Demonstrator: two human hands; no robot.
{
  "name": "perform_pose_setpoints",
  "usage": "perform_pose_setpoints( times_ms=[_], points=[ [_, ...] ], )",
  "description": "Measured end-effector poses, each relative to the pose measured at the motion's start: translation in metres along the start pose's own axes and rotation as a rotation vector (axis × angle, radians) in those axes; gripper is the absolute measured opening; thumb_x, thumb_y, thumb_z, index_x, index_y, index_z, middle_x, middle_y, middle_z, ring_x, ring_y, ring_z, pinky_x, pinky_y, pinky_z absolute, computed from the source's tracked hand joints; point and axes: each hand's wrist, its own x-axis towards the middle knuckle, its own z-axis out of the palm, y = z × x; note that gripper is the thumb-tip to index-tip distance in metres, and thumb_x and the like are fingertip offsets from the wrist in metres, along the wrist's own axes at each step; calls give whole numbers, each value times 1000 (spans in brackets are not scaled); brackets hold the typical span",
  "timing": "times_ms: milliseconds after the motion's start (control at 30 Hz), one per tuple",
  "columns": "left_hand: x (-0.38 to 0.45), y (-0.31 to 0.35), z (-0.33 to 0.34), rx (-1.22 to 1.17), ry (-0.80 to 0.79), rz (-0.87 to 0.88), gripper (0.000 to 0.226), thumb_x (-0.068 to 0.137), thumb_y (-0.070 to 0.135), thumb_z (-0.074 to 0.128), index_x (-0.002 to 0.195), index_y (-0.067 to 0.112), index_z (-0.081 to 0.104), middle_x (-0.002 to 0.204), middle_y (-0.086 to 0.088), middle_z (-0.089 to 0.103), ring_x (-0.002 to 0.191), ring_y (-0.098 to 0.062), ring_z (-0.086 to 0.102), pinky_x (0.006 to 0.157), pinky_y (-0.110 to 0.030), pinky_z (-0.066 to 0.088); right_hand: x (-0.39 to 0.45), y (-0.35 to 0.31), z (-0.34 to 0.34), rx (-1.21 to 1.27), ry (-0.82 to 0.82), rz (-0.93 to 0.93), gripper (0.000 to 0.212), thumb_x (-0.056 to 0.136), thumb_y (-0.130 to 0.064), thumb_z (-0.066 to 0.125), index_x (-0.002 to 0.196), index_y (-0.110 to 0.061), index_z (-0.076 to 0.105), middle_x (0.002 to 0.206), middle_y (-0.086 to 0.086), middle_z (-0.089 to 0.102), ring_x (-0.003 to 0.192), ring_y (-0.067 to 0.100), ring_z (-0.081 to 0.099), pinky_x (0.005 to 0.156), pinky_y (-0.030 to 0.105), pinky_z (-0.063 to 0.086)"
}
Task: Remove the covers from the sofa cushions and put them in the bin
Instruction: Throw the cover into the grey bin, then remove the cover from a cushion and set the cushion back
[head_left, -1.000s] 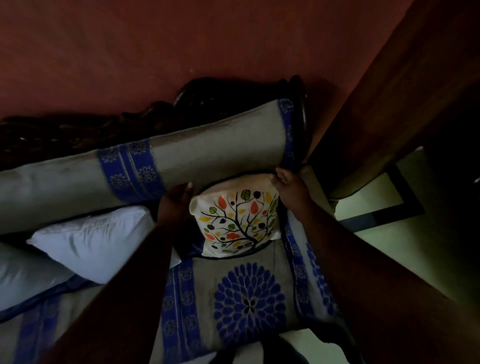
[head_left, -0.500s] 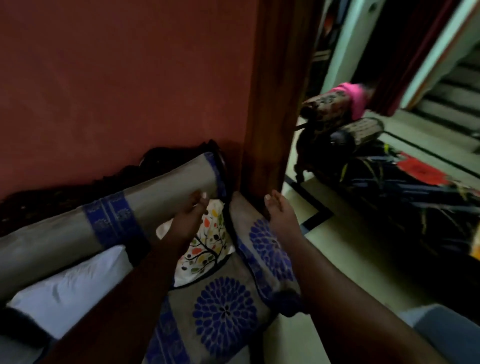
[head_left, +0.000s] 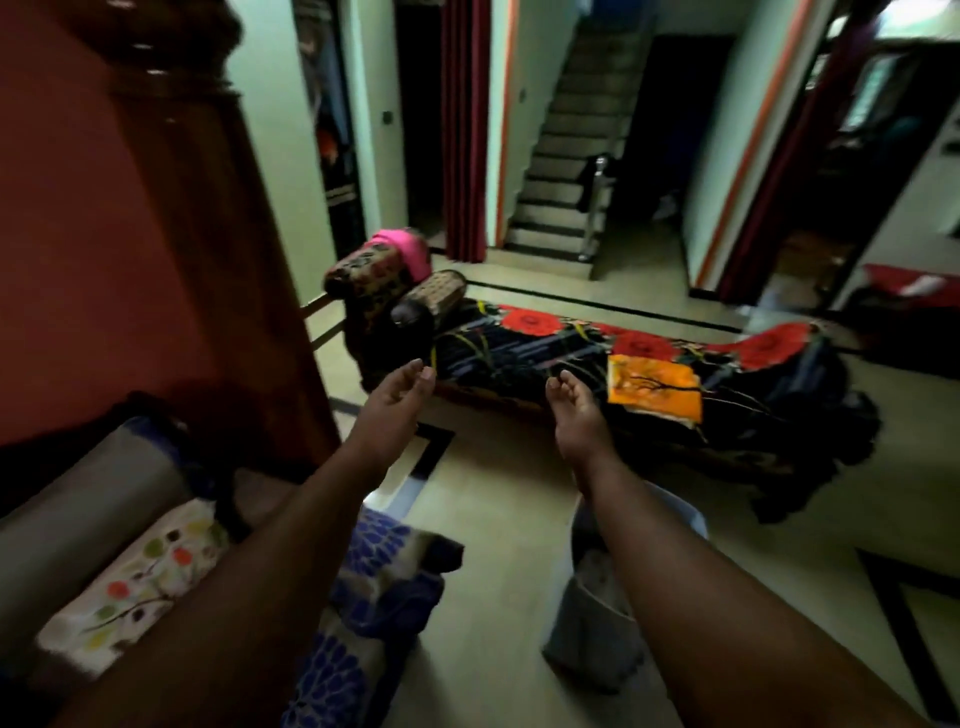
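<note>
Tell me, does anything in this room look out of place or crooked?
Yes: an orange cushion lies tilted on the dark flowered sofa. The blue-patterned sofa cover nearby hangs rumpled off the seat edge. Both hands are empty.

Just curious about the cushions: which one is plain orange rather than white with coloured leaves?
The orange cushion on the dark flowered daybed across the room, just beyond the right hand; the leaf-print cushion lies bottom left.
</note>
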Motion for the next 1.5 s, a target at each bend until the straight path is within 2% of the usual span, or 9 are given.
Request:
perform_pose_setpoints(
  times_ms=[100,200,300,533,667,967,1167,1300,1500],
  points=[
    [6,13,75,-21,-86,28,41,100,36,56,137,20,54,124,9,63,112,2,60,97,-21,45,5,2,-79,-15,88,-9,59,101,-41,55,151,-15,39,154,5,44,140,17,42,109,26,34],
    [16,9,154,-5,-176,27,38,98,36,58,134,24,56,118,19,63,99,17,60,99,-26,46,13,16,-162,-23,177,-6,57,102,-34,55,151,-10,39,154,11,43,142,20,41,108,25,33],
    [27,-2,217,20,-189,7,48,93,44,62,136,24,57,122,14,65,107,8,60,103,-37,48,26,31,-225,-34,229,40,58,102,-34,55,152,-10,38,154,11,42,142,22,41,107,26,33],
    [62,-30,309,76,-271,-36,38,96,44,61,133,36,57,120,21,64,110,6,58,102,-37,48,71,65,-297,-42,284,93,56,102,-33,54,151,-9,39,155,12,42,141,22,41,104,26,34],
    [112,-41,324,133,-306,-56,70,87,58,62,149,30,44,135,9,61,121,-6,59,94,-31,48,115,85,-302,-63,280,140,60,100,-41,55,152,-15,39,158,9,38,144,23,37,109,32,35],
    [303,-104,324,141,-415,-115,71,90,56,62,152,29,40,144,4,53,124,-11,57,104,-37,48,281,143,-248,-107,342,204,63,99,-42,56,152,-13,39,156,15,38,143,25,39,104,30,34],
    [427,-123,319,233,-536,-177,68,92,56,62,150,27,43,139,3,57,122,-11,57,98,-31,48,377,157,-207,-161,367,315,63,99,-43,57,152,-14,39,156,14,39,141,27,40,105,35,37],
    [509,-138,333,300,-576,-148,92,71,83,63,145,30,50,133,6,63,119,-9,62,103,-34,50,434,174,-203,-222,366,404,63,96,-49,60,150,-20,42,151,11,44,135,27,47,105,44,44],
    [617,-172,390,320,-629,-195,62,95,49,60,147,18,47,134,2,59,115,-7,57,90,-22,45,532,222,-212,-281,412,503,51,98,-41,61,140,-14,53,136,14,57,116,23,56,94,37,48]
  ],
)
